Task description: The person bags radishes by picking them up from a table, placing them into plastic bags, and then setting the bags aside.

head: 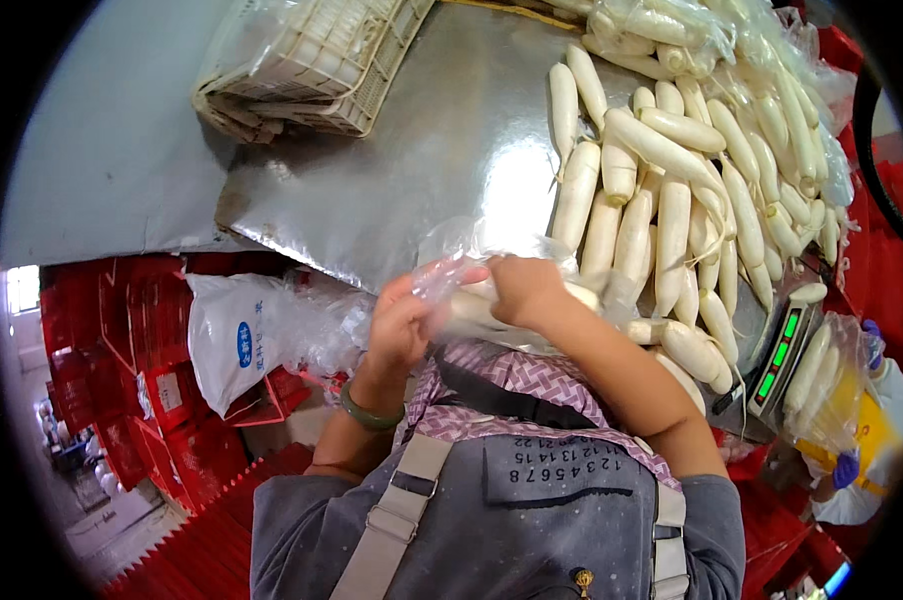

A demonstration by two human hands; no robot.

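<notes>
A clear plastic bag (448,281) is at the table's front edge, close against my body. My left hand (403,315) grips its thin film, with the fingers bent around it. From the right, my right hand (525,291) reaches across with curled fingers and pinches the bag near its mouth. White radishes (475,309) lie in the bag, partly hidden under my right hand and wrist. Loose white radishes (673,244) are heaped just right of my hands, some crossing over others.
A cream plastic crate (361,82) stands at the back left of the metal table (414,172). Bagged radishes (661,26) lie at the far right, and a lit scale (778,360) at the right edge. There, a gloved person holds bagged radishes. Red crates (170,405) stand left.
</notes>
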